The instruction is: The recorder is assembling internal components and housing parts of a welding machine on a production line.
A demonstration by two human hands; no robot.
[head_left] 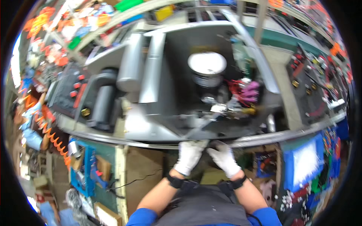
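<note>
My left hand, in a white glove, is at the front edge of the bench, just below a large grey metal housing. My right hand, also gloved in white, is close beside it, angled inward. Motion smears the fingers of both hands, and whether anything is between them does not show. Inside the housing stands a round, white-topped cylindrical part on a dark base. Red and pink wires and small metal fittings lie to its right.
A bare metal rail runs along the bench front. Dark trays with fittings stand at right, and another tray at left. An orange coiled hose hangs at left near another person. A blue-edged white panel sits at lower right.
</note>
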